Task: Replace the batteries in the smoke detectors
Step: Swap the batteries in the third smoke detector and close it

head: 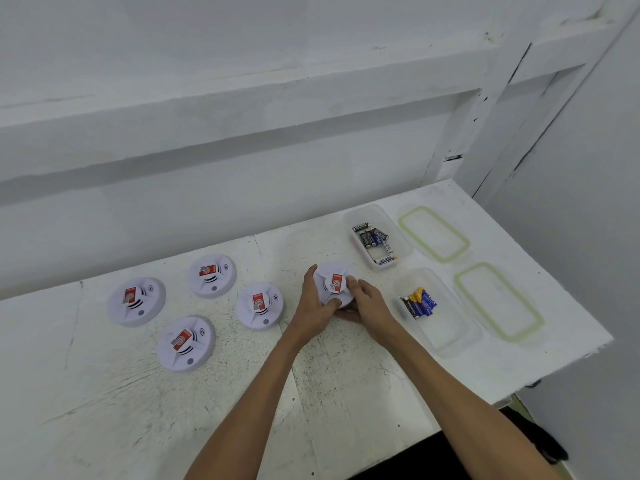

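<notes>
White walls back our scuffed white table. We grip one smoke detector between both hands, left hand and right hand curled round its rim, likely to twist it open. Battery tubs wait just right; four detectors lie left.

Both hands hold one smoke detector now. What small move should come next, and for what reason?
Probably turn the smoke detector over. Its red-labelled front faces up, so no battery cover shows, and the left hand and right hand already grip its rim. Loose batteries lie in the open container just to its right.
</notes>
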The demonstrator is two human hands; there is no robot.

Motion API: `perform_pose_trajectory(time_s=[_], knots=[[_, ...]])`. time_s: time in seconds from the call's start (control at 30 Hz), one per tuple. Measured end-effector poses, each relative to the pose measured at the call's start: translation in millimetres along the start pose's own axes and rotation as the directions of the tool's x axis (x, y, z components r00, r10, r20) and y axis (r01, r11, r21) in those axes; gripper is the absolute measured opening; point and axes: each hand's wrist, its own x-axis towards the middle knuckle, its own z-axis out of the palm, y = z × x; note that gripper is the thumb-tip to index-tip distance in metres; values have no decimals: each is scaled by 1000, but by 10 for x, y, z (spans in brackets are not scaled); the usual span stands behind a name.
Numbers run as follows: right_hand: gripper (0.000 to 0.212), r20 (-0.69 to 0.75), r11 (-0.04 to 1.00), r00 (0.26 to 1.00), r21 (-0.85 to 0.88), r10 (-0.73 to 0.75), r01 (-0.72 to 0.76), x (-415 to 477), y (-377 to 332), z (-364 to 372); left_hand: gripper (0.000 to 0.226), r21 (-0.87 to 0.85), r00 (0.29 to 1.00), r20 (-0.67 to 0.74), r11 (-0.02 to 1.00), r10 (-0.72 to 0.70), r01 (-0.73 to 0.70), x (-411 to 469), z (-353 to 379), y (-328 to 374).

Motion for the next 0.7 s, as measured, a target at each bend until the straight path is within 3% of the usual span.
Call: perform_pose_trajectory(time_s=[0.5,0.7], knots=[[42,16,1000,1000,30,7,-8,-7,-4,-11,76,22,1000,-5,1000,19,-19,-15,-12,-69],[42,-11,999,1000,42,26,-25,-9,-6,-12,51,-108,998,9,992,-60,61,26,-147,-132]])
